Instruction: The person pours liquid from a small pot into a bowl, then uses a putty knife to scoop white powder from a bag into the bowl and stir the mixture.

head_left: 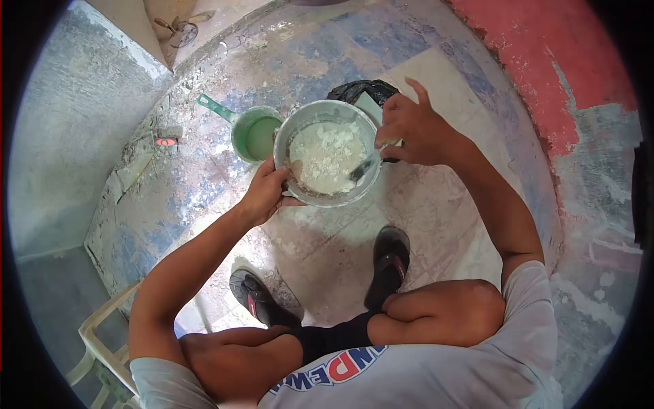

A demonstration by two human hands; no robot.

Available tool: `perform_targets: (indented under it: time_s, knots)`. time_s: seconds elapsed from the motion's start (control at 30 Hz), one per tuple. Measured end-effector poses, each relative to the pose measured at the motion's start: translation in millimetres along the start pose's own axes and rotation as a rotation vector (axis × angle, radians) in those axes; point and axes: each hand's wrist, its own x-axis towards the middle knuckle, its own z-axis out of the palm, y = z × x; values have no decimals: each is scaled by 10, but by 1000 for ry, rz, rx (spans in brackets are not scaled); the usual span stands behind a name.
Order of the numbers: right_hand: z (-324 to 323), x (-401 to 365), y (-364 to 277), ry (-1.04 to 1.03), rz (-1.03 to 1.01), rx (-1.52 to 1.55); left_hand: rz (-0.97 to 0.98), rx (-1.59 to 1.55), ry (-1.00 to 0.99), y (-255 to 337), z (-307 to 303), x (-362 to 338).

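Note:
A round grey bowl [279,151] holds lumpy whitish powder or paste [325,153]. My left hand [266,192] grips its lower left rim, thumb on the inside edge and fingers underneath. At the bowl's right rim, my right hand [415,129] is closed on the handle of a dark-bladed tool [361,170], one finger raised; the blade rests in the mixture on the right side. Just left of the bowl stands a green dipper [238,140] with cloudy liquid inside, its handle pointing to the upper left.
Behind the bowl lie a black plastic bag [357,88] and a pale flat piece [370,108]. A small red object [165,142] is on the stained floor at left. A plastic chair [102,341] stands at lower left. Walls [61,136] curve around; a wire-like item [182,31] lies upper left.

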Motion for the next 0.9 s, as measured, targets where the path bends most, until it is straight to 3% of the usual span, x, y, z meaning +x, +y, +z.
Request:
perform_targets:
  time_s: [0.17,0.23,0.53,0.67,0.8,0.87,0.9]
  knots:
    - [-103,1,-64,43,6,-8,9,-16,-13,10,-10,2]
    - [-40,3,-133,-64,9,18,-4,5,0,31,0,-12]
    - [-471,-123,321,257,209,-118,0,9,-3,-4,-50,-49]
    - [-303,-200,704,102,411,-189,-15,6,5,-52,-97,-48]
    - [139,-358,1080,104,441,-271,-8,-13,29,-41,-76,-75]
    - [436,-446,1344,436,626,219,-18,3,30,-89,-149,-28]
    - [509,-478,1366,445,635,214,-20,-3,37,-60,-118,-55]
